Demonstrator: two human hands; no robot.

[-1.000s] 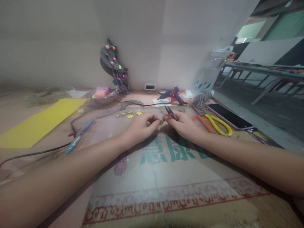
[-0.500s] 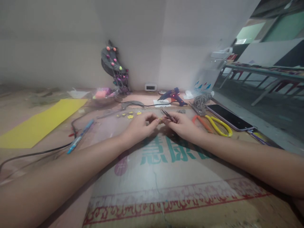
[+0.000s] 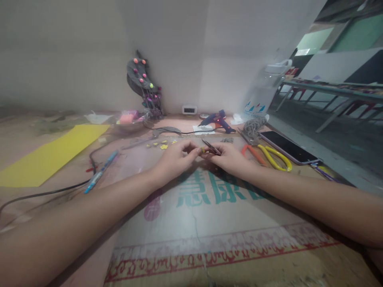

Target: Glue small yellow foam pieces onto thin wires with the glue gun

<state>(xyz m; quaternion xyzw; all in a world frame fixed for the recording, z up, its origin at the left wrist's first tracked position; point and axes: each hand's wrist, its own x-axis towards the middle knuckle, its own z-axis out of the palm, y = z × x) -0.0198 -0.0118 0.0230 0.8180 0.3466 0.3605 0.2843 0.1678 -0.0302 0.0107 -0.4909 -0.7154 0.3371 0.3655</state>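
Note:
At the middle of the table, my left hand (image 3: 179,159) is closed, thumb and forefinger pinching a small yellow piece (image 3: 202,150). Fingers hide most of it, so its shape cannot be made out. My right hand (image 3: 229,157) meets it from the right, its fingertips at the same piece. In that hand lies a slim dark two-pronged tool (image 3: 211,146), tips pointing up and left; whether tweezers or small snips, I cannot tell. Just beyond my left hand lie several small yellow flowers (image 3: 163,147), petals outward, with smaller yellow bits beside them.
A blue glue gun (image 3: 217,120) rests at the back with its cord trailing left. To the right are yellow-handled pliers (image 3: 275,158), orange-handled scissors (image 3: 254,154), grey yarn (image 3: 254,127) and a phone (image 3: 289,147). Leftward lie a blue pen (image 3: 101,172) and a yellow sheet (image 3: 56,155).
The dark tool in my right hand has tilted from near upright to lying leftward and lower. The yellow piece has turned slightly between my fingers. My left hand stays almost still.

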